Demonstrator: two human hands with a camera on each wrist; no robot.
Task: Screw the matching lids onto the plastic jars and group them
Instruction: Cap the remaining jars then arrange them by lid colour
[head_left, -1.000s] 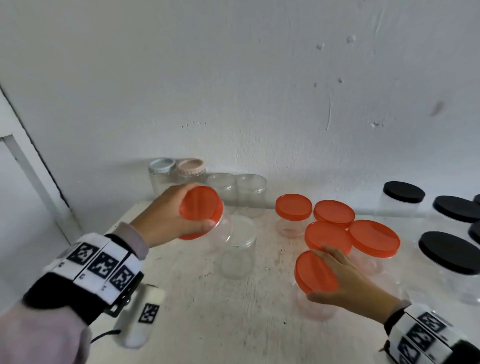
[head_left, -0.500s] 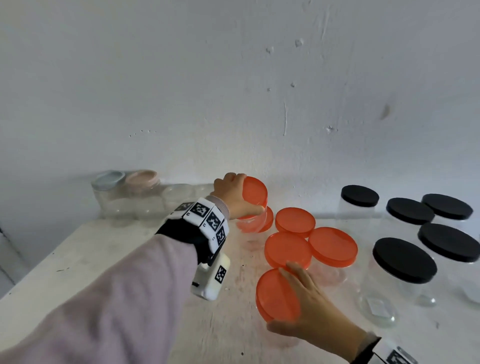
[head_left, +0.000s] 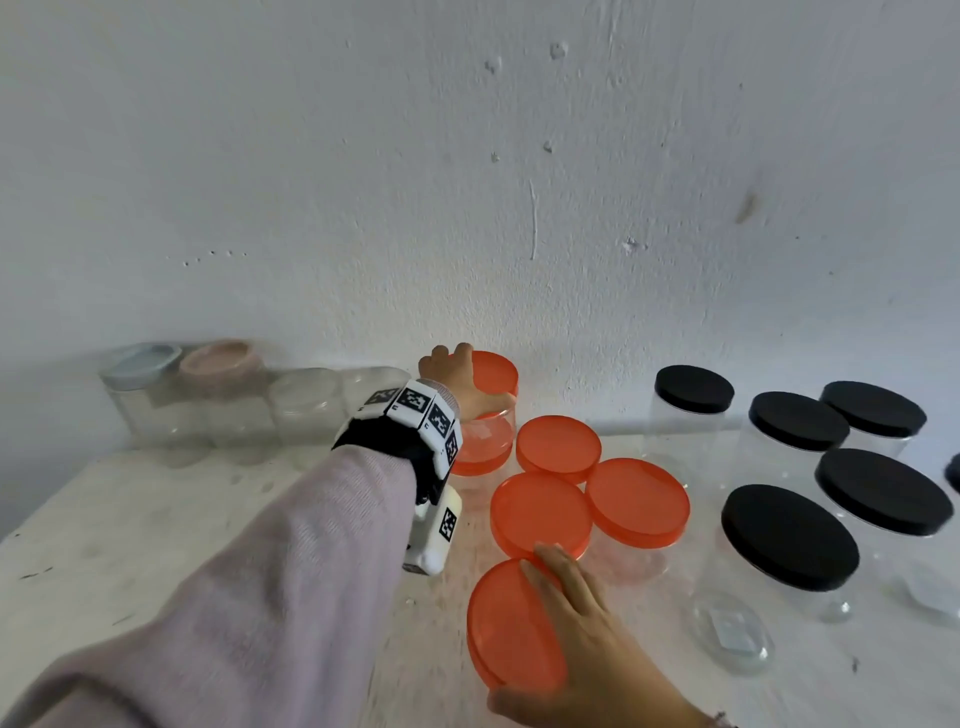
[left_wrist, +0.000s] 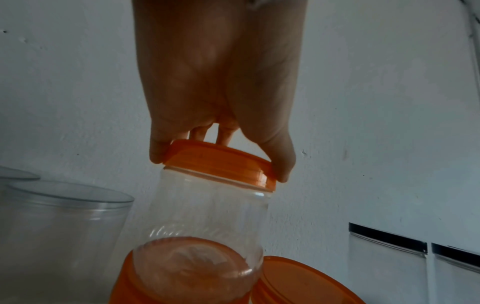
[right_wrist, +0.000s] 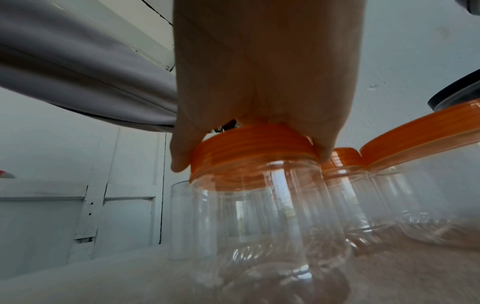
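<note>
My left hand (head_left: 452, 379) reaches to the back by the wall and grips the orange lid (head_left: 496, 371) of a clear plastic jar (head_left: 488, 431) from above. In the left wrist view the fingers (left_wrist: 280, 164) curl round the lid's rim (left_wrist: 221, 164), and the jar's base sits over another orange lid (left_wrist: 124, 283); I cannot tell whether they touch. My right hand (head_left: 582, 639) lies on the nearest orange-lidded jar (head_left: 504, 639). Its thumb (right_wrist: 179, 156) and fingers wrap that lid's rim (right_wrist: 254, 152). That jar stands on the table.
Three more orange-lidded jars (head_left: 558, 447) (head_left: 540, 514) (head_left: 638, 501) stand between my hands. Several black-lidded jars (head_left: 789, 535) stand to the right. Along the back left wall are a blue-lidded jar (head_left: 140, 358), a pink-lidded jar (head_left: 221, 358) and clear-lidded jars (head_left: 306, 395).
My left hand has carried its orange-lidded jar from the left side to the back of the orange group. My right hand has stayed on the near jar.
</note>
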